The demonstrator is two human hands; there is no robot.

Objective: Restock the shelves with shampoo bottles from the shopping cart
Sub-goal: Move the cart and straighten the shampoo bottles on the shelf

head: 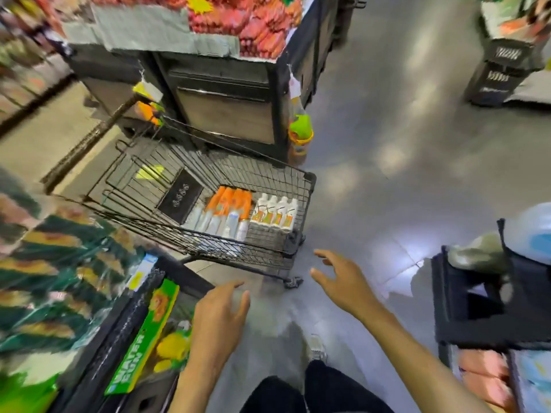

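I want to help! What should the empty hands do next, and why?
Probably reach the right hand into the black wire shopping cart for a white plastic bottle with an orange label: that hand and the left hand are open, short of the cart, with those bottles nearest.

Dark trousers point(334, 391) fill the frame's bottom centre, one pale sneaker point(316, 350) just above them. The left hand point(220, 305) and right hand point(340, 281) are bare, forearms too.
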